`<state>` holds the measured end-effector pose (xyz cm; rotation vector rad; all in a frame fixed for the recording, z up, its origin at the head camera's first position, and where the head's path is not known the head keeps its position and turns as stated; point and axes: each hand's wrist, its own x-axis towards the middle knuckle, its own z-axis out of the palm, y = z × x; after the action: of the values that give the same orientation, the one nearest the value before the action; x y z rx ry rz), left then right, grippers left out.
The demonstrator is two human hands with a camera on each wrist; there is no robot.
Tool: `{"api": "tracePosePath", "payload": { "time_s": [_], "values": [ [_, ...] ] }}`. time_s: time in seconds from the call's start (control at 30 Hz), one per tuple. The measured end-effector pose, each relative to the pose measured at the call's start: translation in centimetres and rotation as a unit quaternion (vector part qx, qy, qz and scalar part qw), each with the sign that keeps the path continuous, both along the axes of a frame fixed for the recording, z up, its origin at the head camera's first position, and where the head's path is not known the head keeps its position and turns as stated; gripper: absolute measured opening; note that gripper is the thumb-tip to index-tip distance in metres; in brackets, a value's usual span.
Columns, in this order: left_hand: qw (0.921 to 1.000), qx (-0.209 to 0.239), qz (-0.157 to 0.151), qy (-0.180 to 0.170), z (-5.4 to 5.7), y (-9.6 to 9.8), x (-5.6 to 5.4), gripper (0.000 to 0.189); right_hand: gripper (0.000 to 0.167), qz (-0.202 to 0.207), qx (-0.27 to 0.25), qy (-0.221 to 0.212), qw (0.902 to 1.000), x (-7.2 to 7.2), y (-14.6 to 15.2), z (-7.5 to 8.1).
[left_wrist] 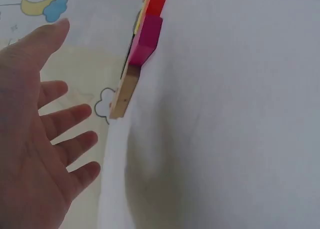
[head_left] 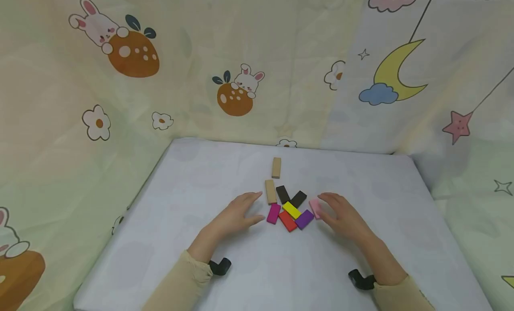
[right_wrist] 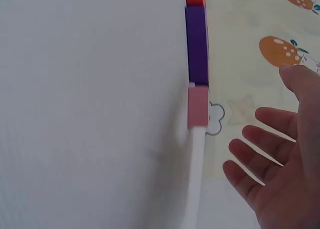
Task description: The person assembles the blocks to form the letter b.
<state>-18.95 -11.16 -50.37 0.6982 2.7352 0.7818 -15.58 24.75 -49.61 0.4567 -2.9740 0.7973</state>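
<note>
Several small blocks lie in a loose cluster on the white table between the two hands. A magenta block (head_left: 274, 213) and a wooden block (head_left: 271, 192) are closest to the left hand (head_left: 234, 215), whose fingers are spread and hold nothing. Beside the right hand (head_left: 343, 217) lies a pink block (head_left: 315, 208), partly covered by its fingers in the head view. That hand is also spread, with an empty palm in the right wrist view. In the middle are a yellow block (head_left: 291, 210), a red block (head_left: 288, 221), a purple block (head_left: 304, 219) and two black blocks (head_left: 298, 199).
Another wooden block (head_left: 276, 167) lies apart, farther back. The white tabletop (head_left: 289, 275) reaches back to a patterned cloth wall (head_left: 192, 101). Each wrist carries a black mount, the left mount (head_left: 220, 267) and the right mount (head_left: 361, 280).
</note>
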Motion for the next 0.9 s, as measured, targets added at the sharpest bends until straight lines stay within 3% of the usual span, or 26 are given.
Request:
{"api": "tracePosePath", "payload": {
  "time_s": [0.17, 0.33, 0.57, 0.73, 0.9],
  "values": [
    [0.9992, 0.038, -0.005, -0.011, -1.7, 1.0, 0.3, 0.075, 0.041, 0.003, -0.052, 0.009, 0.9986, 0.5, -2.0, -0.5],
    [0.9985, 0.054, -0.005, -0.006, -3.0, 1.4, 0.4, 0.073, 0.031, 0.009, -0.082, -0.012, 0.9965, 0.7, -3.6, -0.9],
    [0.9975, 0.018, -0.019, 0.065, -4.2, 1.9, 0.1, 0.069, 0.026, 0.027, -0.108, -0.087, 0.9900, 1.1, -5.2, -2.4],
    [0.9910, -0.023, -0.042, 0.125, -4.9, 2.3, 0.1, 0.057, 0.031, 0.047, -0.092, -0.062, 0.9927, 1.4, -5.4, -3.1],
    [0.9890, -0.026, -0.047, 0.138, -5.2, 2.3, 0.2, 0.052, 0.032, 0.057, -0.082, -0.055, 0.9935, 1.7, -5.2, -3.2]
  ]
}}
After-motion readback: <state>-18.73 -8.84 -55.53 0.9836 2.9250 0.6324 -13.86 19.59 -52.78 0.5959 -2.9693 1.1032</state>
